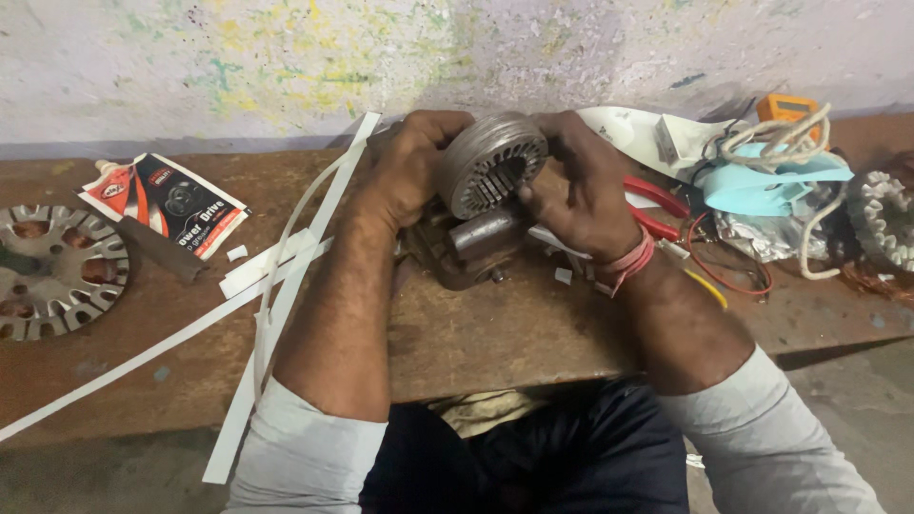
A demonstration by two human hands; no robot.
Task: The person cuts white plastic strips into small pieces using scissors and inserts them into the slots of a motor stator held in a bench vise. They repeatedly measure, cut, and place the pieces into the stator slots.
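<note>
Worn wooden bench (pixel 495 333): left hand (pixel 405 171) and right hand (pixel 581 190), fingers wrapped around slotted metal stator core (pixel 490 162).

There is just one camera, and it sits on the person's head. It looks down and a bit forward, over both arms, at a brown wooden bench (pixel 476 333). It is close, so the left hand (pixel 405 171) and right hand (pixel 581 186) fill the middle of the picture. The far edge shows a pale painted wall (pixel 286 57). The near edge shows the person's lap and grey sleeves (pixel 305 457).
</note>
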